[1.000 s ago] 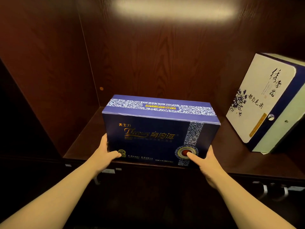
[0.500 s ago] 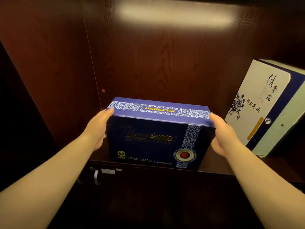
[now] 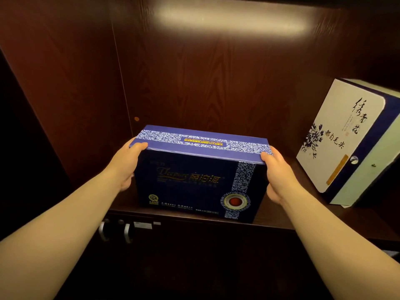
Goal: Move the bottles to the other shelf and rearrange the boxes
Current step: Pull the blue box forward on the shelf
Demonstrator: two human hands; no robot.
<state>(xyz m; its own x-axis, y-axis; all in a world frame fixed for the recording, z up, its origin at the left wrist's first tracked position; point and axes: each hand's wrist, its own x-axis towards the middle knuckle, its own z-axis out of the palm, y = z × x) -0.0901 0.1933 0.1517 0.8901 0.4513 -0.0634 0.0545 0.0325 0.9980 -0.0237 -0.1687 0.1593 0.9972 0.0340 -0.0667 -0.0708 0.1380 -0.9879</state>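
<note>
On the shelf (image 3: 281,215) of a dark wood cabinet, a blue box (image 3: 199,176) stands with its long front facing the camera, near the front edge and toward the left side wall. Its top carries a band of white floral pattern with a yellow label, and the front shows gold lettering, a patterned vertical strip and a round red emblem low on the right.

The left hand (image 3: 125,167) presses flat against the box's left end, thumb hooked over the top left corner. The right hand (image 3: 279,174) mirrors it on the right end, thumb on the top right corner. Both grips are spread wide, palms clamping the box between them; the fingers run behind the ends and cannot be seen. Whether the box rests fully on the shelf or is just lifted cannot be told, since its base is in shadow.

To the right, well apart from the blue box, a white box (image 3: 337,135) leans back at a tilt, with black brush script, a blue flower print and a dark blue spine. A paler box (image 3: 372,165) stands against its right side.

Below the shelf, two curved metal handles (image 3: 114,231) sit on the cabinet doors. A soft glare of light lies across the back panel (image 3: 216,72) above.
</note>
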